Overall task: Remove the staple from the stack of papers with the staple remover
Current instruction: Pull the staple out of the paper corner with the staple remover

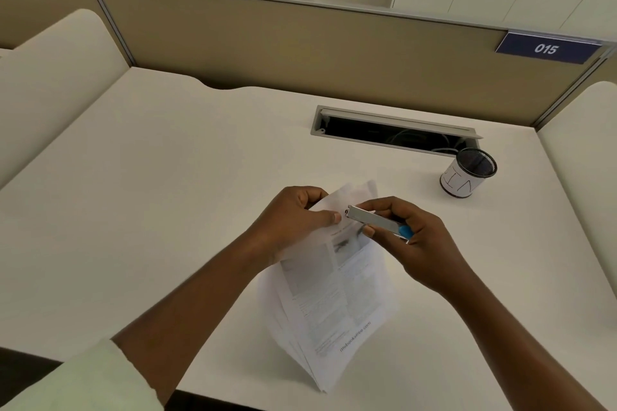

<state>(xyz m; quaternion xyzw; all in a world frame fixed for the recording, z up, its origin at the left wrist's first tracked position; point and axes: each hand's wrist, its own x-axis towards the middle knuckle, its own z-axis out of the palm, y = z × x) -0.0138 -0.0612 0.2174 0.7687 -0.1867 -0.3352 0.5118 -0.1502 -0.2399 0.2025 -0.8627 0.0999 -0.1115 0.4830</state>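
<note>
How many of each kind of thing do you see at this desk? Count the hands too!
Hands: 2 (left hand, right hand)
Paper stack: 1
Staple remover: 1
Cup: 1
Sign: 1
Total: 6

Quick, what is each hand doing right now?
Left hand: pinches the top corner of the stack of papers.
Right hand: holds the staple remover, its tip at that corner.
</note>
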